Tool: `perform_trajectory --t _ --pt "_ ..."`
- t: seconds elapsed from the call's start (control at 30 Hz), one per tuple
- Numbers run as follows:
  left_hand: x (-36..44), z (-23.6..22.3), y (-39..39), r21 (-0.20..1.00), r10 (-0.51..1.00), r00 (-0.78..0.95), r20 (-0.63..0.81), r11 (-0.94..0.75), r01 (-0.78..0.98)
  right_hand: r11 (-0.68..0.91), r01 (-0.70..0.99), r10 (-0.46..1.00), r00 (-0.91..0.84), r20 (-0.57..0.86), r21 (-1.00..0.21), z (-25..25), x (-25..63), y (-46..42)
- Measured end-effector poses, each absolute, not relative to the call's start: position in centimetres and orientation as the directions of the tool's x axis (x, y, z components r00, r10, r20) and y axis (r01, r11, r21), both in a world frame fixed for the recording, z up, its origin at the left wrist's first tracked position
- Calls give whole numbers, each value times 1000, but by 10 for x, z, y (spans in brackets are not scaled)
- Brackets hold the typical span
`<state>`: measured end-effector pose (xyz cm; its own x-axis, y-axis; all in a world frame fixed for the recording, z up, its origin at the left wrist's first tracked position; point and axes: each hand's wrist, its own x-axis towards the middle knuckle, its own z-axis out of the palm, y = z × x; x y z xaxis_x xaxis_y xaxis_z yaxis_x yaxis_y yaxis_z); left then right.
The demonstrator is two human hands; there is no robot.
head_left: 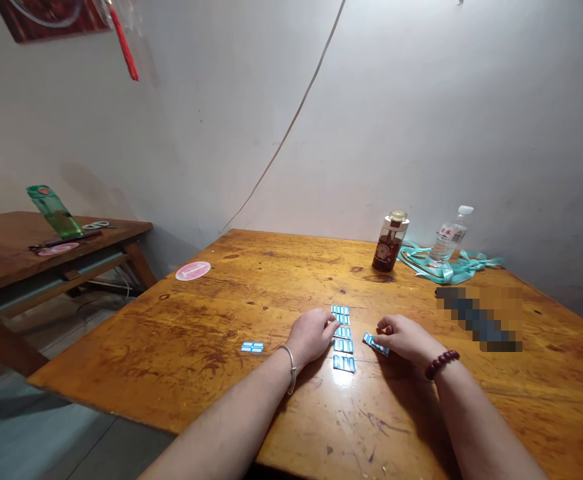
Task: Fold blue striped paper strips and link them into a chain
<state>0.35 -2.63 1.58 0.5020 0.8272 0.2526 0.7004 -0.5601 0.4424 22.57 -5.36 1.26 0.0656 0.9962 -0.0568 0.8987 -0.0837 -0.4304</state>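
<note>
A column of several small blue-and-white striped pieces (pixel 344 346) lies on the wooden table (pixel 281 267), one below another. My left hand (pixel 314 333) rests at the left side of this column with its fingers curled. Its fingertips reach the second piece from the top, and what they may grip is hidden. To the right of the column, my right hand (pixel 406 338) pinches a similar blue-and-white striped piece (pixel 371 341), which lies slanted at the table surface. Left of my left hand sits a separate small group of blue-and-white pieces (pixel 252 347).
Towards the back right stand a dark-filled bottle (pixel 387 245) and a clear water bottle (pixel 447 237) among turquoise ribbons (pixel 428 267). A blurred dark object (pixel 476 320) lies nearer. A pink round sticker (pixel 193 271) is at left. Another table (pixel 1 247) holds a green bottle (pixel 56 213).
</note>
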Motion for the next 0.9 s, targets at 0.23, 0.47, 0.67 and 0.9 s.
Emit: perform_trajectory --t 0.23,0.47,0.67,0.9 --pt "-1 19 -27 494 822 453 346 -570 657 -129 903 987 80 -136 -411 5 219 -53" --pt "-1 22 -33 544 794 477 376 -606 580 -127 877 988 71 -136 -464 1 218 -54" --pt "-2 27 -36 568 786 494 373 -614 549 -95 860 995 63 -79 -501 8 209 -56" --pt "-2 27 -38 574 787 499 363 -611 545 -78 881 996 87 -2 -466 15 208 -55"
